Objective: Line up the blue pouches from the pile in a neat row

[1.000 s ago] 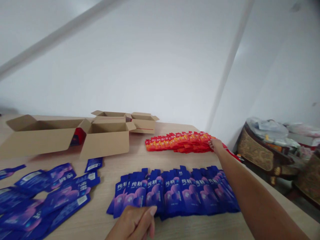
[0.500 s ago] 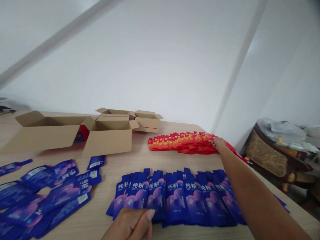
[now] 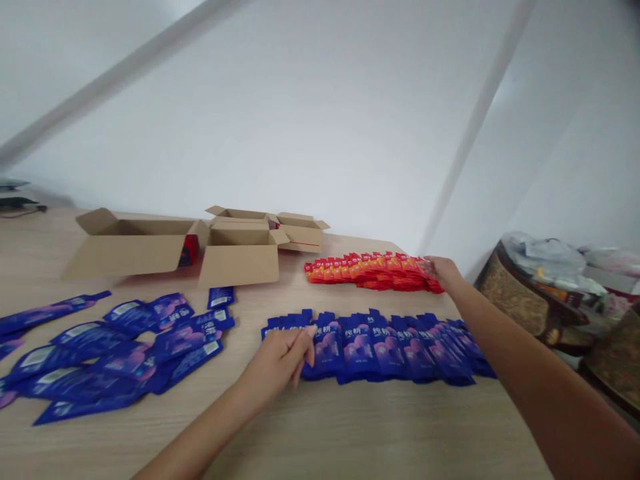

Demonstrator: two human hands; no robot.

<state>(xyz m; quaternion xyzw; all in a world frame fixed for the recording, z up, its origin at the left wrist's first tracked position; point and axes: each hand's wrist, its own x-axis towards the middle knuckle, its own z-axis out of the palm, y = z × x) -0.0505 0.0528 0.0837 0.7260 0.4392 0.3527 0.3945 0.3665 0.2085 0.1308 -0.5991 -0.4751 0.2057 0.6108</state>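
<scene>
Flat blue pouches with pink-purple fruit prints stand overlapped in a row across the middle of the table. My left hand is over the row's left end, its fingers curled in and partly hidden, so whatever they hold cannot be seen. Farther back, red-orange pouches lie overlapped in a second row. At that row's right end my right hand has its fingers closed on the edge of a red pouch. My right forearm covers the blue row's right end.
Loose blue pouches lie scattered at the left. Several open cardboard boxes stand behind them, near the white wall. Right of the table is a patterned chair with plastic bags on it.
My left hand has moved forward onto the left end of the blue row. My right hand stays at the red row's right end. The view has shifted, showing more table in front.
</scene>
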